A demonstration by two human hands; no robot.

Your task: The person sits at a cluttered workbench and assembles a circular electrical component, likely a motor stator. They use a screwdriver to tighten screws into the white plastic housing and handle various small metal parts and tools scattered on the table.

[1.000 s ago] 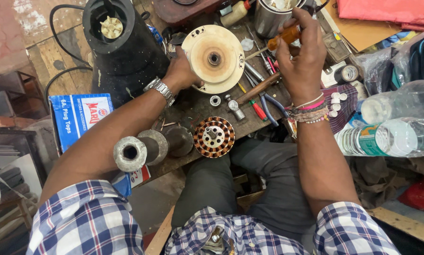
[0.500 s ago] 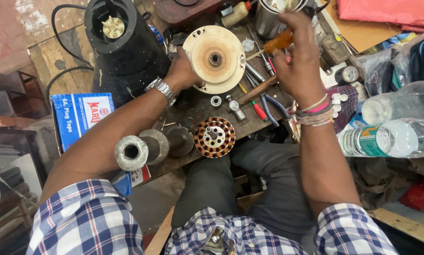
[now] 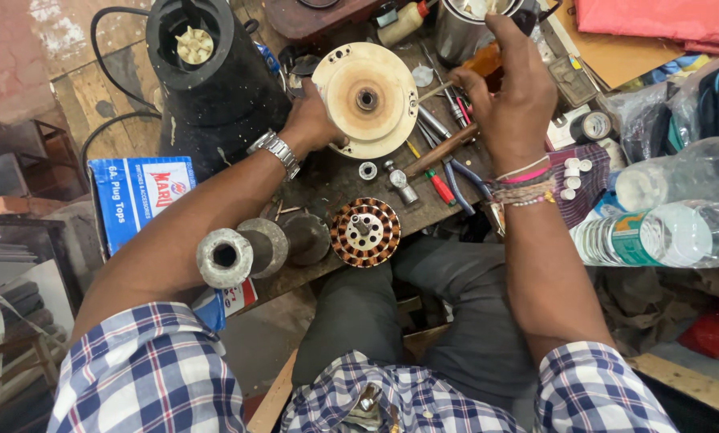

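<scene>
My left hand (image 3: 311, 124) clamps the round cream motor housing disc (image 3: 366, 99) by its left rim on the bench, shaft hole facing up; right hand (image 3: 512, 96), just right of it, grips an orange-handled screwdriver (image 3: 482, 62)

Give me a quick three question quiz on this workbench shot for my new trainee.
1. True or false: the left hand grips the round cream motor cover.
2. Which tool does the right hand hold? A) orange-handled screwdriver B) hammer C) spanner
3. What lies on the bench nearest the person's knees: the copper-wound stator or the black mixer base?

Key: 1 true; 2 A; 3 copper-wound stator.
</scene>
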